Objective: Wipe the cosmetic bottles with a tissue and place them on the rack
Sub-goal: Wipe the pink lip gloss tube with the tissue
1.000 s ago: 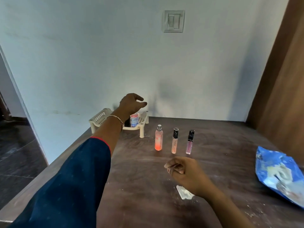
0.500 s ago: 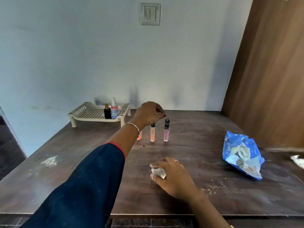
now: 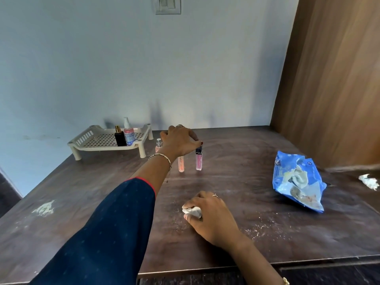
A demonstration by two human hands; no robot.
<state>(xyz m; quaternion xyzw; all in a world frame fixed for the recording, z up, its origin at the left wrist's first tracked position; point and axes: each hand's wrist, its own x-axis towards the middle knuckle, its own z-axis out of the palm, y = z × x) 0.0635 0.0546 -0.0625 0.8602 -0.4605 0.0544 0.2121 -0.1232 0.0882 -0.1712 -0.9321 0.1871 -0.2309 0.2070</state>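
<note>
The crumpled white tissue (image 3: 192,210) is clenched in the right hand (image 3: 211,218), kept ready on the dark wooden bench (image 3: 236,165). The black cap of the slim pink glitter tube (image 3: 198,160), upright beside the peach tube (image 3: 181,163), is pinched by the left hand (image 3: 180,140), presumably for wiping before the cream perforated plastic rack (image 3: 98,138) is filled.

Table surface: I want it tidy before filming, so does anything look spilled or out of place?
Yes. White powdery residue speckles the table near the right hand, another pale smear sits left, and a crumpled tissue lies stray at the right edge.

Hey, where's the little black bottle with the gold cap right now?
In the head view the black bottle stands upright on the cream rack at the table's far left, next to the pink-labelled spray bottle on its right.
</note>
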